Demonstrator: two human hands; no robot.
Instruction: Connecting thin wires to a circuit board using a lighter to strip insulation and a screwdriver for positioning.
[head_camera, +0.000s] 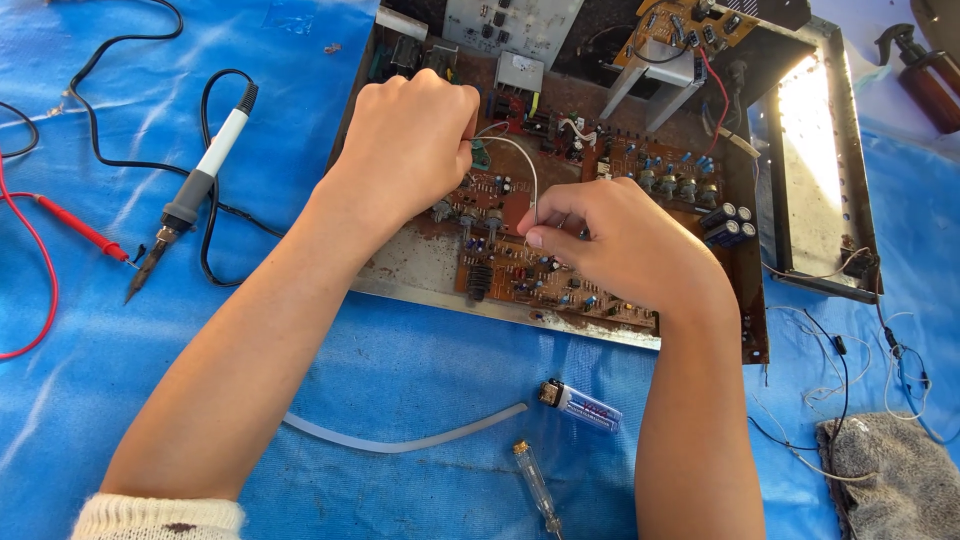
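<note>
A thin white wire arcs in a loop above a brown circuit board, held at each end by a hand. The left hand is curled into a loose fist, its fingers closed on the upper end of the wire near the middle of the board. The right hand sits lower and to the right, thumb and forefinger pinched together on the wire's lower end, the other fingers folded in. Both hands hover just over the board, which is crowded with small parts and lies inside an open, rusty metal case. Dark cylinder-shaped parts stand on the board just right of the right hand.

The case rests on a blue sheet. To the left of it lies a soldering iron with a white and grey handle and a black cord, and beside that a red probe on a red lead. Near the forearms, in front of the case, lie a curved clear tube, a white lighter and a small clear-handled screwdriver. A grey cloth sits at the lower right among loose thin wires, well apart from the hands.
</note>
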